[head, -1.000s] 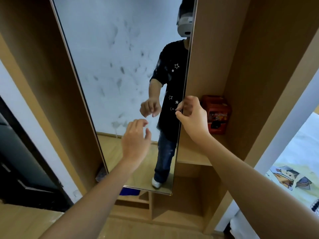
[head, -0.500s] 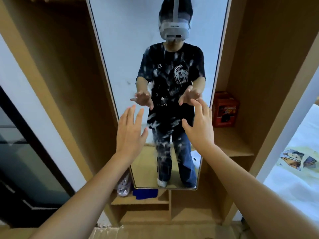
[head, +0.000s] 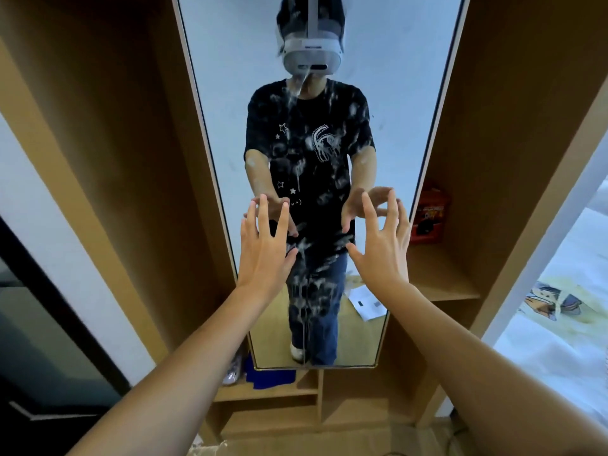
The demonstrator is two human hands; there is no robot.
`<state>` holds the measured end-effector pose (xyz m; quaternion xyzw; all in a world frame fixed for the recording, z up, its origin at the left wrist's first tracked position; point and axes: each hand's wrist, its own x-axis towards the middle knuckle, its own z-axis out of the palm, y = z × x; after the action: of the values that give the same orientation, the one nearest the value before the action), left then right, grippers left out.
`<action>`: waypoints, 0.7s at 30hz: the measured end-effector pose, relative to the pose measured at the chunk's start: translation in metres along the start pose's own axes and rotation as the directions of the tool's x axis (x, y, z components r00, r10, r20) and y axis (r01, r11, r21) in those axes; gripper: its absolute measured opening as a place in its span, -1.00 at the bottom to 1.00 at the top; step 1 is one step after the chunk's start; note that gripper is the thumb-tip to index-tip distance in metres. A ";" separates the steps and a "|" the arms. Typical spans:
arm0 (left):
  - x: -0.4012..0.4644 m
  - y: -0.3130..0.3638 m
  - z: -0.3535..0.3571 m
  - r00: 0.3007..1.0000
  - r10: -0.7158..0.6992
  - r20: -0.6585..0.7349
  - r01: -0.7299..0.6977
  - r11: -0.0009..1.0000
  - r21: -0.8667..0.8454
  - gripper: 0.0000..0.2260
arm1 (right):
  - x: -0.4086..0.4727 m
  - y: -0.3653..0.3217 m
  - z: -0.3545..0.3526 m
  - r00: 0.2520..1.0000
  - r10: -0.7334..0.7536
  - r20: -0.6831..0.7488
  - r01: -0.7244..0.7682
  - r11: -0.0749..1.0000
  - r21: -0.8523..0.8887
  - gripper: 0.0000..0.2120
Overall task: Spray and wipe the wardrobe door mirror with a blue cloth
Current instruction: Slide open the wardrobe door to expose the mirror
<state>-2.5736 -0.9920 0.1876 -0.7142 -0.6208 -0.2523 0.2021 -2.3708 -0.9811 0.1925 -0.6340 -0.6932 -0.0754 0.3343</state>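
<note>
The tall wardrobe door mirror [head: 394, 93] faces me, streaked with white smears and drips down its middle. My left hand [head: 265, 248] is raised in front of its lower left part, fingers spread, holding nothing. My right hand [head: 383, 245] is up at the same height on the right, fingers apart and slightly curled, also empty. Both hover close to the glass; I cannot tell if they touch it. A blue cloth [head: 273, 378] lies on the low shelf just under the mirror's bottom edge. No spray bottle is visible.
Open wooden wardrobe compartments flank the mirror. A red box [head: 429, 215] stands on the right shelf [head: 444, 284]. A small clear item [head: 232, 373] sits left of the cloth. A bed with a printed sheet [head: 559, 307] is at the right, a dark door at the left.
The mirror door has swung from angled to facing me squarely. My right hand let go of its edge, and both hands have opened and risen in front of the glass.
</note>
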 end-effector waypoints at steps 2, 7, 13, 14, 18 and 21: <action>0.001 0.001 0.008 1.000 -0.012 0.003 0.012 1.000 0.018 -0.23 | 0.002 0.003 0.006 1.000 0.003 0.000 -0.003 1.000 -0.004 -0.10; 0.004 0.005 0.023 0.999 -0.035 0.015 0.033 0.994 0.106 -0.14 | 0.005 0.006 0.018 1.000 0.001 -0.021 -0.001 1.000 -0.008 -0.04; 0.017 0.003 0.036 0.999 -0.040 0.017 0.037 0.986 0.163 -0.17 | 0.020 0.008 0.030 1.000 0.000 -0.023 0.000 1.000 0.017 -0.04; 0.020 0.002 0.038 0.999 -0.037 0.013 0.034 0.983 0.178 -0.18 | 0.023 0.009 0.033 1.000 0.000 -0.028 0.001 1.000 0.021 -0.04; 0.030 -0.001 0.046 0.999 -0.033 0.010 0.030 0.975 0.218 -0.19 | 0.034 0.012 0.044 0.999 -0.012 -0.038 0.013 1.000 0.023 -0.04; 0.038 -0.003 0.053 0.999 -0.038 0.012 0.035 0.976 0.217 -0.18 | 0.042 0.013 0.051 0.999 -0.021 -0.038 0.022 1.000 0.018 -0.04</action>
<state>-2.5671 -0.9301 0.1686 -0.6784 -0.6592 -0.1811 0.2692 -2.3760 -0.9170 0.1731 -0.6219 -0.6942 -0.0843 0.3524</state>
